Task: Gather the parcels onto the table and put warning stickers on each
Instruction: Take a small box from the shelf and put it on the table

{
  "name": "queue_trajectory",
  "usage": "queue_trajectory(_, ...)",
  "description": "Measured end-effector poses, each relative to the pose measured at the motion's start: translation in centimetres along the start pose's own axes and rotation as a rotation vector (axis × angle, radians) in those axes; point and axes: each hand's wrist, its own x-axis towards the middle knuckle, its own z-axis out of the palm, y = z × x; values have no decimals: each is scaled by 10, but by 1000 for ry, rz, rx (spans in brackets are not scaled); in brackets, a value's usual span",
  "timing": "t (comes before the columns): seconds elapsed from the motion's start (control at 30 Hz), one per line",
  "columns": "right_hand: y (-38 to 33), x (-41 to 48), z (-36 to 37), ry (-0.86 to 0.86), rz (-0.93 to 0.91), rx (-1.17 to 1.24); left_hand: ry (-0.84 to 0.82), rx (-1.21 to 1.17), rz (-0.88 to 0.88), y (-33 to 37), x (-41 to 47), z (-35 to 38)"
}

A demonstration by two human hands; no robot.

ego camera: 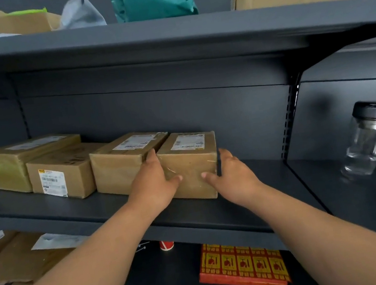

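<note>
A stockroom: dark metal shelving (165, 41) holding labelled parcels (62, 173).

Left grip (154, 187), right grip (232, 177): both clamped

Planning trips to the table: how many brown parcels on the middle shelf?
4: far-left parcel, second parcel, third parcel, and rightmost parcel gripped by left hand and right hand. Others may hide behind.

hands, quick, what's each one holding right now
Left hand: grips the left side of the rightmost box.
Right hand: grips the same box's right side.
</note>
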Motion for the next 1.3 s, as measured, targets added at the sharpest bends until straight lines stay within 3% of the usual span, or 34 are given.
queue_trajectory(0.2,-2,-1,-2,100,31,-3,-48,-42,8,4,10,-2)
queue_trajectory(0.5,-29,-58,-12,292,57,-7,-87,-254,177,9,-17,-32)
queue_trajectory(0.83,-53,-166,-17,487,240,-4,-173,-392,425,8,-89,-53)
queue_trajectory(1.3,-32,-290,-69,732,487,-170,-403,-573,704,80,-170,-36)
